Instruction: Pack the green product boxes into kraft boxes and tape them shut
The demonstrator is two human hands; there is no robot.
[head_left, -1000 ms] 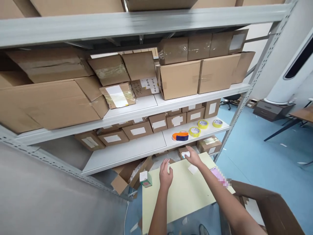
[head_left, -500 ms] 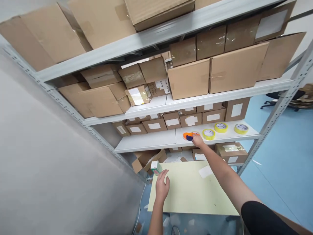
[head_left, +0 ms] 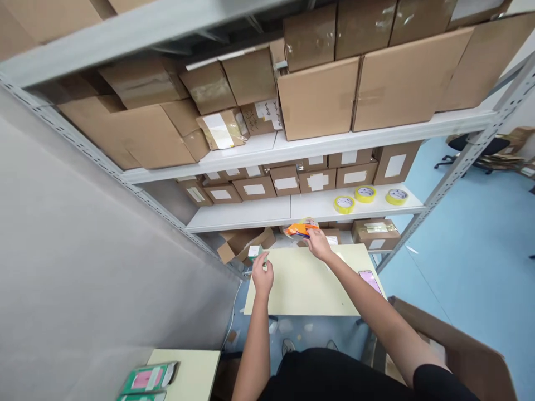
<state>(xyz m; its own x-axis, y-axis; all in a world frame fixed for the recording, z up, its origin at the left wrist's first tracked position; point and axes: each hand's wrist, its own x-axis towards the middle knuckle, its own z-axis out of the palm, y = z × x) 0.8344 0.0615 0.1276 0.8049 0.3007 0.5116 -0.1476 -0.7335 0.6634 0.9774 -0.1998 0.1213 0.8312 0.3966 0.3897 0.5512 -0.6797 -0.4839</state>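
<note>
My right hand (head_left: pixel 318 244) grips an orange tape dispenser (head_left: pixel 299 228) and holds it just above the far edge of the pale yellow table (head_left: pixel 309 287), in front of the lower shelf (head_left: pixel 267 213). My left hand (head_left: pixel 262 272) is curled at the table's far left corner, fingers closing on a small white and green box (head_left: pixel 253 252). Three yellow tape rolls (head_left: pixel 364 194) lie on the lower shelf to the right.
A grey metal rack (head_left: pixel 468 156) holds many cardboard boxes (head_left: pixel 320 97) on several shelves. A phone (head_left: pixel 370 281) lies at the table's right edge. An open carton (head_left: pixel 460 351) stands at the lower right, and a grey partition (head_left: pixel 83 267) rises to the left. Green and pink packs (head_left: pixel 146 379) lie on a second table.
My right hand took the orange tape dispenser off the lower shelf and brought it back over the table. My left hand reached the small box. The view tilted downward.
</note>
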